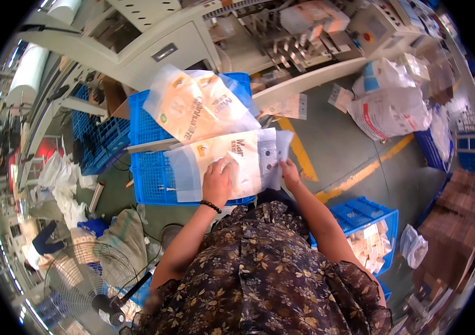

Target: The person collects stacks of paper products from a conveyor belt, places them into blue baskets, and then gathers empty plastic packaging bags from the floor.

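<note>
A stack of printed plastic bags (248, 171), translucent with cream and orange panels, lies across the near part of an upturned-looking blue plastic crate (151, 181). My left hand (216, 180), a dark bead bracelet at its wrist, rests flat on the stack with fingers stretched out. At the stack's right end, by the punched holes, my right hand (289, 173) pinches the edge of a plastic bag, which bends up there. More printed bags (198, 106) lie fanned out at the crate's far side, beyond my hands.
Ahead stands a pale machine (165, 53) with metal parts. A blue crate (363, 215) of small packs sits by my right side. White sacks (391, 111) lie on the floor at the right, near cardboard boxes (457, 218). A fan (95, 279) stands at lower left.
</note>
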`<state>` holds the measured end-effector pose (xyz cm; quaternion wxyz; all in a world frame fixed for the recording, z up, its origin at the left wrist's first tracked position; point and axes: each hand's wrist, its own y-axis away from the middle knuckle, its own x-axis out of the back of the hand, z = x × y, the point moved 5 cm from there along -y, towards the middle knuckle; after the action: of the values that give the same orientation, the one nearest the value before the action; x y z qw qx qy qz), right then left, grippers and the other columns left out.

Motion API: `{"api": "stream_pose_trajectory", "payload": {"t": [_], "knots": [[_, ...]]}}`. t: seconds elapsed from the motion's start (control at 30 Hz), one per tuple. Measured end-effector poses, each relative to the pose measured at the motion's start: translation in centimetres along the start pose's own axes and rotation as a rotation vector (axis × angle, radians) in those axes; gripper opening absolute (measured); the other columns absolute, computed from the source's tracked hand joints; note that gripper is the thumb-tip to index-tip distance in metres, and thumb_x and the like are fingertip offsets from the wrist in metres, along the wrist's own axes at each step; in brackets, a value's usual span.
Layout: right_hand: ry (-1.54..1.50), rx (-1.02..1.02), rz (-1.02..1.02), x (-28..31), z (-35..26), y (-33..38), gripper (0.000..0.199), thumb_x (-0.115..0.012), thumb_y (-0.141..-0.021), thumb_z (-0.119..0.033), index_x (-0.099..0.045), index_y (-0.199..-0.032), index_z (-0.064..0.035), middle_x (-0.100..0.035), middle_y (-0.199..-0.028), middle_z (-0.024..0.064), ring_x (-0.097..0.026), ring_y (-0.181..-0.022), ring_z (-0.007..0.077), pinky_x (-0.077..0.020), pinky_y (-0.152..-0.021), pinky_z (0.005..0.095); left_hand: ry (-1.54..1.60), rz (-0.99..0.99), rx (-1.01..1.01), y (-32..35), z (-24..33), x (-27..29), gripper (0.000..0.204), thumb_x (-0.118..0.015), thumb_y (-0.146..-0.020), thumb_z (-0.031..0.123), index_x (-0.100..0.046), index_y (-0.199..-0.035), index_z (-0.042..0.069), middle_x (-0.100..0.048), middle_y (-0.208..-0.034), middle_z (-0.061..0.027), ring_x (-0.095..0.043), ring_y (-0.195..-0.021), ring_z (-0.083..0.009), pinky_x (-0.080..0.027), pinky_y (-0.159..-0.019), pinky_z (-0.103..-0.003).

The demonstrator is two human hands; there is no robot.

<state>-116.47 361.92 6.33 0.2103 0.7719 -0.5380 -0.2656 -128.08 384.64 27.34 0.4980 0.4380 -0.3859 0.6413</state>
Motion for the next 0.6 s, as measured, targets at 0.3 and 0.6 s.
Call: {"api": "stream_pose_trajectory", "payload": {"t": [0.3,0.6], "knots": [[0.252,0.071,-0.195,-4.7,-5.9,5.1,0.036,-0.068,-0.090,-0.013,-0.053,-0.121,-0.0002,-0.063,-0.095,0.0035,-0.060,-0.089,0.0129,-0.0490,-0.082,0.0295,-0.249,-0.135,0.403,-3.6,-14.1,4.2,0.043,-0.078,-0.071,0.014,-0.065,-0.112,0.021,-0.060,-0.116,-0.0021,-0.052,-0.109,-0.0254,-0.039,-0.093,-0.044],[0.223,0.036,-0.357,-2.1,-9.0,8.6,0.030,-0.060,-0.094,-0.009,-0.053,-0.122,-0.0008,-0.061,-0.092,0.0020,-0.057,-0.089,0.0125,-0.0459,-0.085,0.0297,0.129,-0.275,0.010,-6.3,-14.0,1.0,0.037,-0.077,-0.075,0.023,-0.071,-0.111,0.031,-0.062,-0.113,0.0015,-0.050,-0.114,-0.0242,-0.037,-0.098,-0.046]]}}
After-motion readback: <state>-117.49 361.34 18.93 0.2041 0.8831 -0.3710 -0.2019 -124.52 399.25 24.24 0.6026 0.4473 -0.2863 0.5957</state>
